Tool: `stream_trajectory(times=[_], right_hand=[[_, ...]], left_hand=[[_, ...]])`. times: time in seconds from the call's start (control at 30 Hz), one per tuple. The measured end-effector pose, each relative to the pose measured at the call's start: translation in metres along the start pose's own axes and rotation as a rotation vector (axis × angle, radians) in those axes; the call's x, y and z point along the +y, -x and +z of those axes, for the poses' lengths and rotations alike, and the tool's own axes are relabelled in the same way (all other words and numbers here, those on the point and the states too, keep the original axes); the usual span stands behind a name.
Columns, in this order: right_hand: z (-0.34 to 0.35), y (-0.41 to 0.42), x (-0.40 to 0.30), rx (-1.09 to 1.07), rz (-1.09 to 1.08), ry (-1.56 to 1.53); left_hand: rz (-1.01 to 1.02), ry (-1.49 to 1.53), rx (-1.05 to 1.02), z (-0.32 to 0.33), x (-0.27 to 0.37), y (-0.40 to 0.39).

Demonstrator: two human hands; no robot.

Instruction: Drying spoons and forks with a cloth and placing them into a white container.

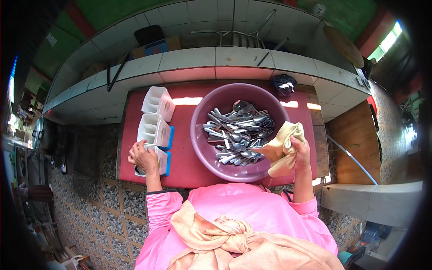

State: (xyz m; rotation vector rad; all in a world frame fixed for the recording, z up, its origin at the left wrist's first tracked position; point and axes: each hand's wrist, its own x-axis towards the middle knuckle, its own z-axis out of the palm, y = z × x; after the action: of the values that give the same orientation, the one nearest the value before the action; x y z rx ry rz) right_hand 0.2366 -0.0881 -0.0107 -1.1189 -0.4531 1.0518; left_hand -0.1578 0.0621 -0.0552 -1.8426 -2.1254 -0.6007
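A large purple plastic basin (202, 155) stands on a red-topped table, with a heap of metal spoons and forks (238, 133) inside. My right hand (300, 152) grips a pale yellow cloth (281, 152) over the basin's right side. At the left, my left hand (144, 157) is over the nearest white cutlery holder (162, 158); its fingers are bent, and whether they hold anything is hidden. Behind that one stand a second white holder (162, 133) with a blue base and a third white holder (165, 104), both with divided compartments.
A dark plastic bundle (284, 84) lies at the back right of the red table (184, 168). Behind runs a white tiled ledge (189, 60) with a black bar (116, 72) on its left part. A wooden panel (354, 141) stands to the right.
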Motion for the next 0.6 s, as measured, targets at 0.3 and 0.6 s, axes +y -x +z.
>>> stream_trajectory(times=[0.3,0.6], right_hand=[[-0.027,0.008,0.004,0.127,0.015,-0.030],[-0.011,0.007,0.005,0.055,0.032,-0.018]], left_hand=[[0.211,0.188,0.067,0.015,0.036,0.001],[0.954,0.128,-0.442,0.101,0.171,0.061]])
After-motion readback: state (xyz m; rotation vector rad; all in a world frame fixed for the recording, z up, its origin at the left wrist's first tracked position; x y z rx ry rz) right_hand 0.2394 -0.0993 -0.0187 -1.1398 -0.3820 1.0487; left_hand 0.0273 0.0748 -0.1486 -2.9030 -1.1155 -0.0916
